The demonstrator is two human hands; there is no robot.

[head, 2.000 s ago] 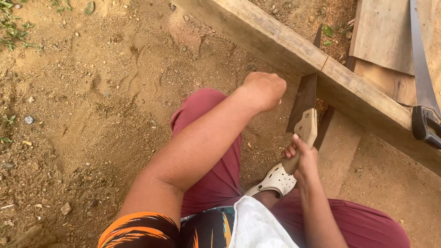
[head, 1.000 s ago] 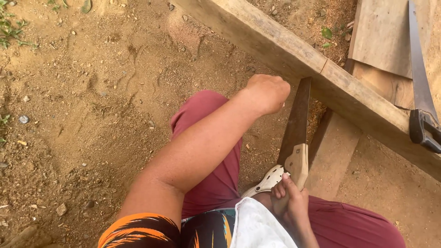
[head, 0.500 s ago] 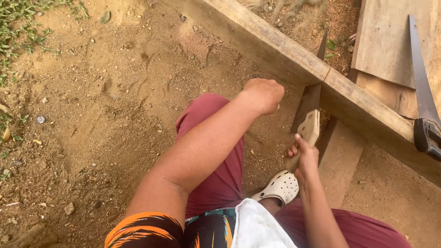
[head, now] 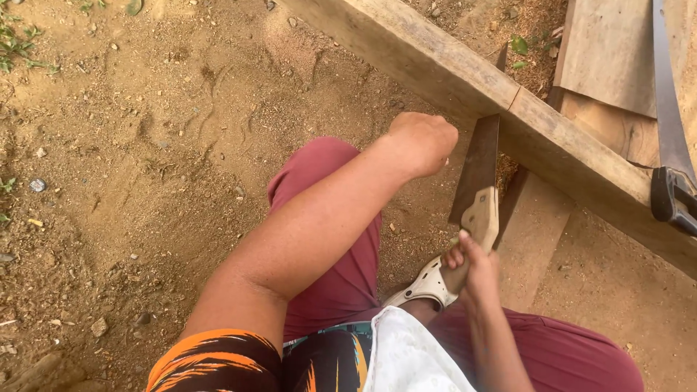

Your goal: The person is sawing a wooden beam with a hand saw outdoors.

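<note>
My right hand (head: pixel 475 270) grips the pale wooden handle of a handsaw (head: pixel 481 190). Its dark blade runs up into a cut in a long wooden beam (head: pixel 450 69) that lies diagonally across the ground. My left hand (head: pixel 422 141) is a closed fist with nothing visible in it, held just in front of the beam's near side, beside the blade. My leg in dark red trousers (head: pixel 341 239) reaches under the left arm, and my foot in a white clog (head: pixel 425 287) sits below the saw handle.
Sandy, pebbly dirt (head: pixel 145 160) fills the left side. A short plank (head: pixel 534 232) lies under the beam at right. Flat boards (head: pixel 610 58) lie beyond the beam, with a second saw or tool with a black handle (head: pixel 671 152) across them. Grass shows at top left.
The saw has stroked back and forth in the cut: pulled down toward me, then pushed up again into the beam. The left fist has stayed by the beam.
</note>
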